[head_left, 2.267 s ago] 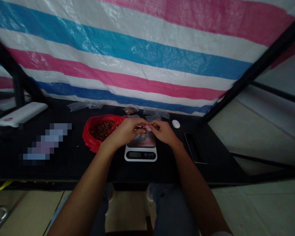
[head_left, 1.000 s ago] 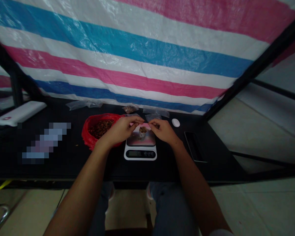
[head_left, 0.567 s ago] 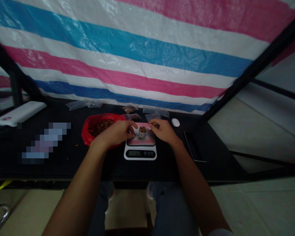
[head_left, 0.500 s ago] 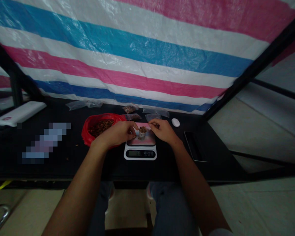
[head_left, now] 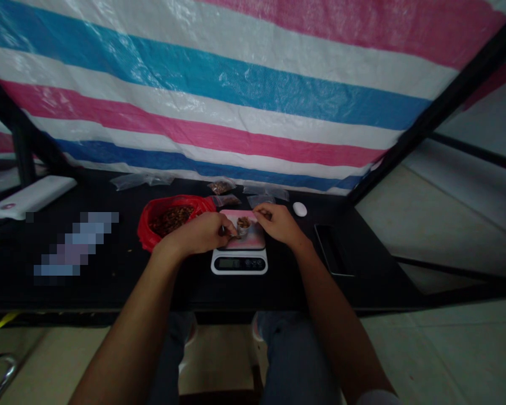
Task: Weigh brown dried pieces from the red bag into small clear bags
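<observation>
A small cup [head_left: 243, 226] heaped with brown dried pieces stands on the pink-topped plate of a white kitchen scale [head_left: 240, 262]. My left hand [head_left: 213, 232] is at the cup's left, its thumb and fingertips pinched low on the plate by the cup's base; whatever they pinch is too small to name. On the cup's other side, my right hand [head_left: 277, 223] holds its fingers closed near the rim, and their contents are hidden. Left of the scale, behind my left wrist, sits a red plastic bag [head_left: 145, 222], open at the top and filled with brown dried pieces [head_left: 171, 219].
Small clear bags lie along the back, one filled bag [head_left: 221, 187] among them. A white oval object [head_left: 299, 209] and a dark phone [head_left: 334, 250] are at the right. A white device [head_left: 31, 197] lies far left. A striped plastic sheet [head_left: 236, 84] hangs behind the table.
My left hand has lowered its fingertips onto the plate beside the cup, where a small brown piece lay. My right hand has barely moved. The view has shifted slightly.
</observation>
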`<state>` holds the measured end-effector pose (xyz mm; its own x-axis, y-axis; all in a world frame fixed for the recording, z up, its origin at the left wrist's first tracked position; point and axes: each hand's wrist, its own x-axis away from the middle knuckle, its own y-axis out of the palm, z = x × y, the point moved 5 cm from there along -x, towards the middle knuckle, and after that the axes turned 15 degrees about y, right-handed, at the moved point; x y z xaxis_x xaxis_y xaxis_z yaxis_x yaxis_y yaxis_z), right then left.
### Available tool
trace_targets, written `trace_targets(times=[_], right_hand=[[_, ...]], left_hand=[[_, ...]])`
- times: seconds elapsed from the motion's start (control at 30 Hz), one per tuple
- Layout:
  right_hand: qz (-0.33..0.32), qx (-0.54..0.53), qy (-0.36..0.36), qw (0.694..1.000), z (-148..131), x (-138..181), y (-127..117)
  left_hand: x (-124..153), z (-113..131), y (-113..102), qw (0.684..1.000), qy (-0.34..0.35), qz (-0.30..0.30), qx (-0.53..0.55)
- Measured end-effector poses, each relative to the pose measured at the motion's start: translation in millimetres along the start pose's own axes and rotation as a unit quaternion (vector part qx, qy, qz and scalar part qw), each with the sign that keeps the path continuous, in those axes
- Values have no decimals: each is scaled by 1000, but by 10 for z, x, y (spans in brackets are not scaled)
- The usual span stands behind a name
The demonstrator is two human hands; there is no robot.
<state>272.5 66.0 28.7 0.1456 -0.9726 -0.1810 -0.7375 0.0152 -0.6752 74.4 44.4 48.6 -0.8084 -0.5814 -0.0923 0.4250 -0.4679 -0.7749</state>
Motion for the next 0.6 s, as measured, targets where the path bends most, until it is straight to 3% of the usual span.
trace_targets(times=[0.3,0.6], right_hand=[[2,10,-5,1000,23,-9,10],[0,2,1,1000,2,1,5]], left_hand=[[-38,127,58,999,36,-11,-20],[-57,124,85,1000,7,-16,-14]])
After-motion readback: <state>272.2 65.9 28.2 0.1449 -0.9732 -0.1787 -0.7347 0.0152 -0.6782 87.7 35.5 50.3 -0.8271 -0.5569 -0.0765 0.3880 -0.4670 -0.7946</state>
